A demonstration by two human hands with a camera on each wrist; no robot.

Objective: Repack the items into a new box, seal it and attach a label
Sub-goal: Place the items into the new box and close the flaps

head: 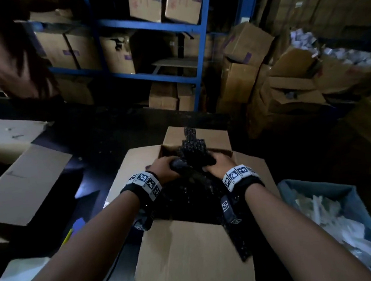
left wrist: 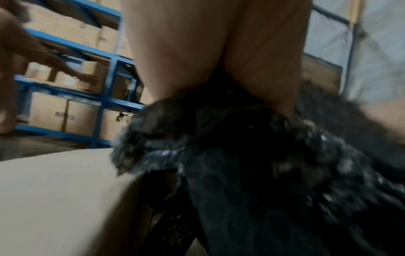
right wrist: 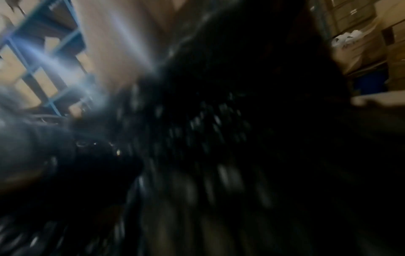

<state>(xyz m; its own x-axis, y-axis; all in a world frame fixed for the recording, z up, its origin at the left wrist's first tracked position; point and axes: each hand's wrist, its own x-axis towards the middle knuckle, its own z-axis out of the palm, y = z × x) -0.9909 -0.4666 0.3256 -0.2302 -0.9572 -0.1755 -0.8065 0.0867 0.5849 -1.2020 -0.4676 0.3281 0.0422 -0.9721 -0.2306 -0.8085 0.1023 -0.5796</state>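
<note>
Nearest me, the open cardboard box (head: 188, 246) stands with its near flap folded out toward my body, which keeps the mouth clear for loading. A strip of the black bubble wrap (head: 194, 155) hangs over the box's near right edge, so the sheet is not yet fully inside.

Just beyond the flap, my left hand (head: 163, 167) and my right hand (head: 217, 162) meet over the box's opening. Both have fingers curled round the gathered top of the black wrap, one at each side. I judge the two-sided hold is there to bunch the loose sheet and press it down into the box as one mass. The left wrist view confirms the wrap bunched under my fingers; the right wrist view is too blurred to add anything.

A tail of the wrap stands up past my hands against the far flap. What lies beneath the wrap is hidden.

To my right, a blue bin (head: 348, 191) holds pale packets. To my left, flattened cardboard (head: 28, 181) lies on the dark floor. Farthest off, blue shelving (head: 200, 57) carries stored cartons.
</note>
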